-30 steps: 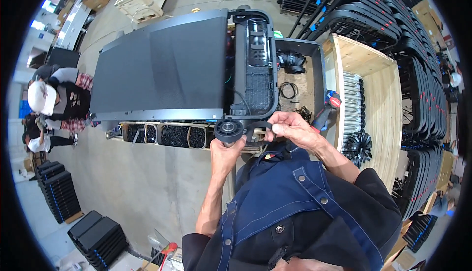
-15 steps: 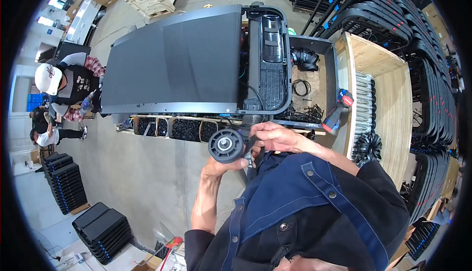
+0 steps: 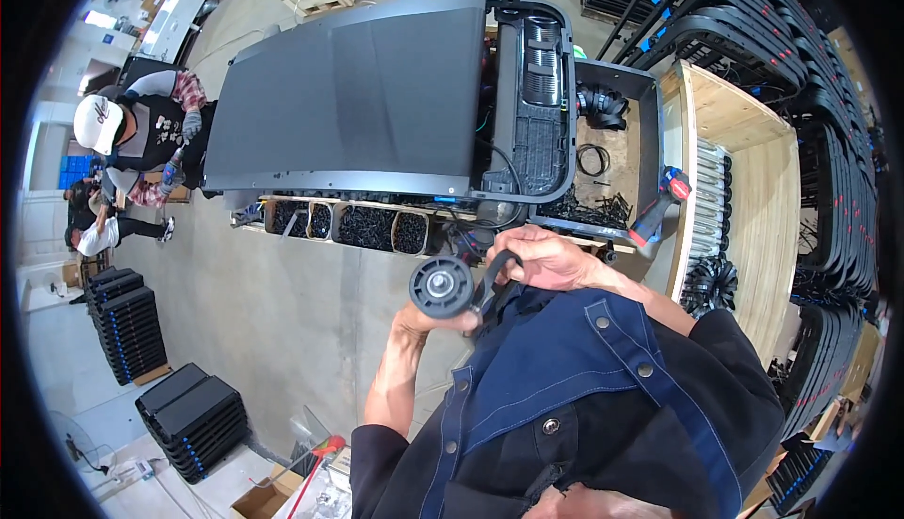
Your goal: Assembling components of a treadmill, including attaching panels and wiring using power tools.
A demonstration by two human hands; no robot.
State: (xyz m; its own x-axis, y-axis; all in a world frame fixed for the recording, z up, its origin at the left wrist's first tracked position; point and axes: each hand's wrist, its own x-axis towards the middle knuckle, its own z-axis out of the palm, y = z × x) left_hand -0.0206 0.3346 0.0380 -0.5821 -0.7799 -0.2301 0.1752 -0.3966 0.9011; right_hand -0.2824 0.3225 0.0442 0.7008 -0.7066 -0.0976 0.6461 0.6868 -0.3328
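Observation:
My left hand [image 3: 416, 321] is closed around a black spoked wheel [image 3: 441, 286] with a metal bolt end at its hub, held up in front of my body. Its fingers are partly hidden behind the wheel. Just to the right, my right hand [image 3: 551, 260] pinches a thin black strap [image 3: 492, 270], which curves down toward the wheel and my left hand. Where the strap's lower end goes is hard to make out. Beyond my hands lies a large treadmill-like machine [image 3: 348, 95] with a flat dark deck and an uncovered end section.
Bins of small black parts [image 3: 367, 227] line the machine's near side. To the right are a grey tray [image 3: 617, 156], a red-and-blue power drill [image 3: 661, 206] and a wooden crate [image 3: 753, 161] of metal tubes. A co-worker [image 3: 141, 133] stands at the machine's left end.
My view has shifted, so the machine and bins sit farther right. The strap now bows in a clearer curve between my hands. The wheel stays in my left hand.

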